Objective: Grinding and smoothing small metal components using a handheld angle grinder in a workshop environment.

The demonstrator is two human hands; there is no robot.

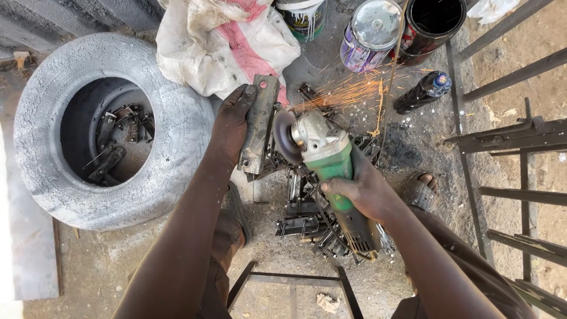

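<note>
My left hand (230, 127) grips a flat metal bar (260, 121) with holes in it and holds it upright on edge. My right hand (361, 192) is wrapped around the body of a green and grey angle grinder (328, 155). Its disc (284, 137) presses against the right edge of the bar. Orange sparks (348, 91) fly off to the upper right. Below the tool lies a pile of dark metal hinge parts (307, 218).
A grey worn tyre (112, 127) with metal parts inside lies at the left. A dirty white sack (224, 41), paint cans (369, 32) and a dark bottle (422, 91) stand beyond. Metal frames (520, 142) line the right side, a small frame (292, 283) sits near me.
</note>
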